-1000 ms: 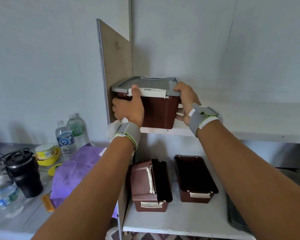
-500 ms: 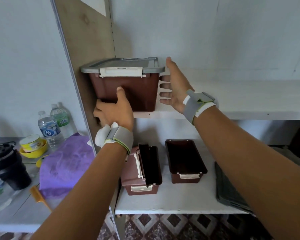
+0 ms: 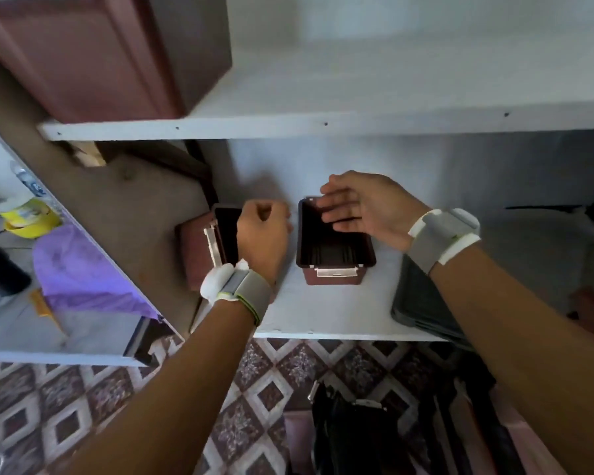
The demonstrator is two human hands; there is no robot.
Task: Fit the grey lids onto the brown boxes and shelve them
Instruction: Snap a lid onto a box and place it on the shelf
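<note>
A large brown box [image 3: 93, 53] stands on the upper shelf [image 3: 323, 126] at the top left; its lid is out of frame. On the lower shelf [image 3: 323, 320] an open brown box [image 3: 335, 255] with a white latch sits upright. Another brown box [image 3: 199, 248] lies tipped on its side to the left. My left hand [image 3: 263, 231] hovers between these two boxes, fingers curled, holding nothing. Spread over the open box's far rim is my right hand [image 3: 360, 207]. Stacked grey lids [image 3: 422, 303] lie at the lower shelf's right.
A wooden side panel [image 3: 124, 214] borders the shelf on the left. Beyond it a table holds a purple cloth [image 3: 83, 272], a yellow bowl [image 3: 31, 217] and a water bottle [image 3: 28, 181]. Patterned floor tiles [image 3: 83, 406] and dark bags [image 3: 391, 433] lie below.
Both hands have let go of the lidded box on the upper shelf and dropped to the lower shelf. My view has tilted down, so the floor shows.
</note>
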